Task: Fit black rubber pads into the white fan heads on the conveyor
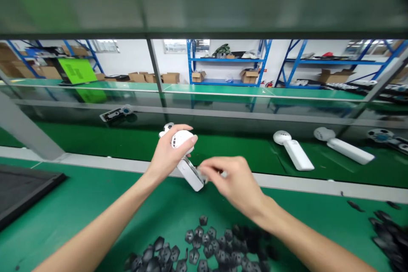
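Fingers (pixel 212 166) on white device (pixel 191 175), bench edge (pixel 302 186) — below

White device (pixel 191 176) partly hidden by left hand (pixel 168 153), right hand (pixel 231 185); black parts (pixel 197 246) cut off at bottom edge.

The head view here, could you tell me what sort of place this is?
Probably an assembly workshop: green-matted workbenches, white handheld devices set out, and blue shelving with cardboard boxes.

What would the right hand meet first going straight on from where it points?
The white device held in the left hand; the fingertips of the right hand look at or on its lower end, though depth is unclear.
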Available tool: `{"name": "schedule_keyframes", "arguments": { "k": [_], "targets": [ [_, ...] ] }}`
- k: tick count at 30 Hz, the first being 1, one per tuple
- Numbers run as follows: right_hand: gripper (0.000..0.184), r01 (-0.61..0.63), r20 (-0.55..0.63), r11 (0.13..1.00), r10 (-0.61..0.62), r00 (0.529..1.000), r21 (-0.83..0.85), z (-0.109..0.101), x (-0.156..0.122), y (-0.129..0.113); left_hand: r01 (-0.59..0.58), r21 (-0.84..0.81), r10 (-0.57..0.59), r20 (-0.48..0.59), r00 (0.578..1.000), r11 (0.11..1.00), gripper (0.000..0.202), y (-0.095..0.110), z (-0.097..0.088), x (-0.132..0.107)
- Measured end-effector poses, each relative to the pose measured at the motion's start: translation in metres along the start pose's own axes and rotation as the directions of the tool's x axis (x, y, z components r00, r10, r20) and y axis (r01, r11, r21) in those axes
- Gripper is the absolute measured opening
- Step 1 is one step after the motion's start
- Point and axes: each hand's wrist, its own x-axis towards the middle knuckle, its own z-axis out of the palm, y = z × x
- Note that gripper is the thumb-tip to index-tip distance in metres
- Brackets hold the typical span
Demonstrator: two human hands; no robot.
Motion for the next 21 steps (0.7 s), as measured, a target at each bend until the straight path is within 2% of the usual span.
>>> {"name": "schedule_keyframes", "arguments": {
  "k": [1, 2, 4, 6, 9, 16, 21],
  "targets": [
    [0.019, -0.078, -0.088, 0.982, 0.094, 0.992, 0.172, -0.005, 0.004, 0.003, -0.022, 0.000, 0.022, -0.006, 1.000, 1.000, 0.048, 0.001, 0.005, -0.004],
    [0.019, -0.132, -0.128, 0.935, 0.182, 0.975, 0.328, -0.008, 0.007, 0.005, -0.052, 0.003, 0.052, -0.019, 0.998, 0.999, 0.045, 0.001, 0.009, -0.007],
    [0.022, -0.179, -0.126, 0.815, 0.294, 0.947, 0.551, -0.011, 0.013, 0.007, -0.101, 0.008, 0.102, -0.037, 0.994, 0.995, 0.041, 0.003, 0.017, -0.013],
    [0.027, -0.190, -0.082, 0.725, 0.323, 0.943, 0.662, -0.010, 0.016, 0.008, -0.118, 0.009, 0.118, -0.025, 0.993, 0.993, 0.041, 0.004, 0.021, -0.019],
    [0.026, -0.193, -0.038, 0.679, 0.310, 0.950, 0.708, -0.008, 0.018, 0.005, -0.137, 0.036, 0.137, 0.001, 0.991, 0.990, 0.042, 0.005, 0.021, -0.024],
    [0.026, -0.202, -0.068, 0.667, 0.354, 0.933, 0.717, -0.006, 0.015, -0.001, -0.154, 0.093, 0.152, 0.028, 0.988, 0.984, 0.043, 0.009, 0.018, -0.030],
    [0.025, -0.205, -0.053, 0.666, 0.346, 0.937, 0.717, -0.002, 0.011, -0.001, -0.151, 0.123, 0.153, -0.003, 0.988, 0.981, 0.040, 0.013, 0.021, -0.032]
  ]
}}
